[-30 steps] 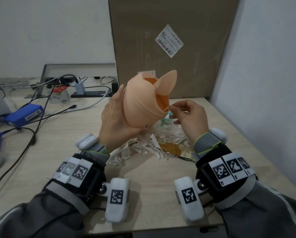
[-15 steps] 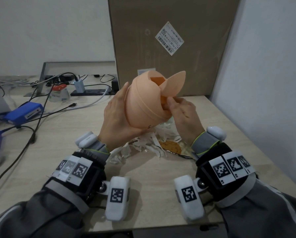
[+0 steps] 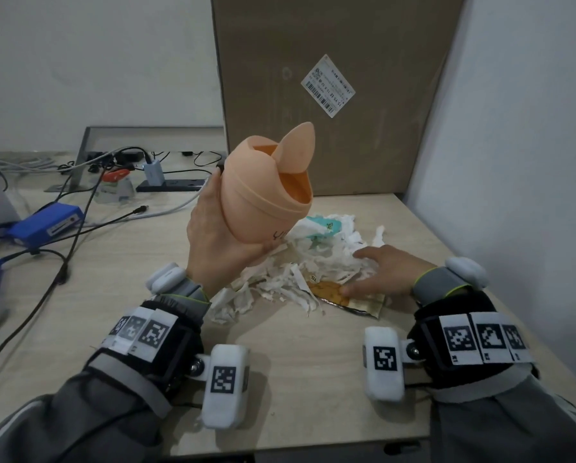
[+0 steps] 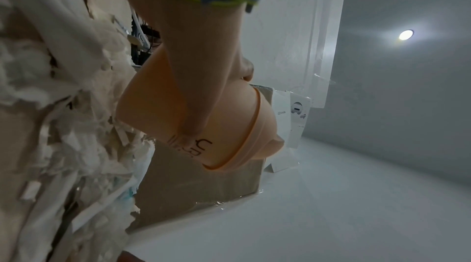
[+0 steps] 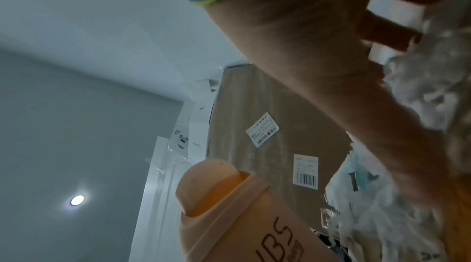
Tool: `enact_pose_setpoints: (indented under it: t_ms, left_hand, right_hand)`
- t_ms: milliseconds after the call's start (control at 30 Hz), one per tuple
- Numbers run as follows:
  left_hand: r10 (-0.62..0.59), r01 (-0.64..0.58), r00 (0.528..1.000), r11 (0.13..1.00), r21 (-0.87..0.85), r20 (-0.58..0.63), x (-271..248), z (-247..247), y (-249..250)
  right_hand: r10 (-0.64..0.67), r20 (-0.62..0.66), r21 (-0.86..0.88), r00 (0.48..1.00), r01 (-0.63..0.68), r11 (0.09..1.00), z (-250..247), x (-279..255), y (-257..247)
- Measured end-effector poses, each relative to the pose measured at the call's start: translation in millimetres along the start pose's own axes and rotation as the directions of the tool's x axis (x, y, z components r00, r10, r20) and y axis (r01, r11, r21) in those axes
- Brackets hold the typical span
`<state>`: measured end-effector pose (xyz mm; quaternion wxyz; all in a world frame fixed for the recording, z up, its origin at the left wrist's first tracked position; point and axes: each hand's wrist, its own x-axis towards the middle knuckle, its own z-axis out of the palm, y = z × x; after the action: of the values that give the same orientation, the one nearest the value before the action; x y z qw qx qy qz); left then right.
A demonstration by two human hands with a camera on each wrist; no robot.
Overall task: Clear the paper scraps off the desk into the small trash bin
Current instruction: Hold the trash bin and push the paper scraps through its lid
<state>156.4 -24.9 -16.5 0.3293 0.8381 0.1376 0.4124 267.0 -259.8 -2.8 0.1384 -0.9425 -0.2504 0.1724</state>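
Wrist units (image 3: 225, 385): nearest my view, white tagged blocks sit on both black wrist straps above the front edge of the desk (image 3: 290, 379).
Right hand (image 3: 385, 270): I see it low on the desk, palm down, fingers reaching into the paper scraps (image 3: 316, 262); the thumb lies on a brown and gold foil wrapper (image 3: 346, 297). From the right wrist view the fingers look loosely bent among the shreds, but I cannot tell whether they have pinched any.
Paper scraps: a loose heap of torn white strips in the middle of the desk, between my two hands, with a white and teal packet (image 3: 323, 227) lying at its far side.
Left hand (image 3: 215, 243): I hold the small trash bin (image 3: 263, 195) off the desk, fingers and thumb wrapped round its lower body.
Small trash bin: peach plastic, tilted, its mouth turned toward the right and hanging over the left part of the heap; the swing lid (image 3: 296, 150) stands tipped up, showing the orange inside.
Left of desk: a blue box (image 3: 44, 223) and black cables (image 3: 79, 228) lie well apart from the heap.
Back of desk: a tall cardboard box (image 3: 336, 95) with a barcode label (image 3: 327, 88) stands against the wall.
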Motion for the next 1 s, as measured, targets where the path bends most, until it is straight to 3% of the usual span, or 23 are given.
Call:
enact_pose_setpoints:
  t_ms: [67, 133, 433, 533, 633, 833, 1000]
  left_hand:
    - [0.005, -0.005, 1.000, 1.000, 0.001, 0.010, 0.5, 0.3, -1.4]
    - [0.002, -0.002, 1.000, 1.000, 0.001, 0.014, 0.6, 0.5, -2.0]
    - [-0.023, 0.023, 0.999, 1.000, 0.009, 0.024, -1.1, 0.6, -0.3]
    - [-0.018, 0.017, 1.000, 1.000, 0.008, 0.020, -0.9, 0.5, -1.8]
    - [-0.015, 0.015, 1.000, 1.000, 0.008, 0.021, -0.9, 0.9, -2.3]
    - [-0.008, 0.008, 1.000, 1.000, 0.016, 0.014, -1.1, -0.1, -0.8]
    - [0.003, -0.003, 1.000, 0.999, 0.047, 0.002, -1.6, -0.7, -0.4]
  right_hand:
    - [-0.015, 0.058, -0.070, 0.998, 0.019, 0.997, 2.1, -0.1, 0.6]
    - [-0.035, 0.035, -0.105, 0.999, 0.039, 0.994, 4.0, 1.4, -1.9]
    - [-0.120, -0.299, -0.001, 0.946, 0.126, 0.992, 10.8, 14.5, -0.4]
    - [-0.099, -0.469, 0.104, 0.878, 0.166, 0.981, 9.8, 17.9, -1.3]
    - [0.016, -0.602, 0.308, 0.798, 0.214, 0.927, 7.0, 16.2, -2.2]
    - [-0.082, -0.713, 0.168, 0.697, 0.283, 0.944, 1.8, 15.5, -2.1]
    - [-0.018, -0.741, 0.232, 0.671, 0.280, 0.931, 4.1, 22.1, 2.6]
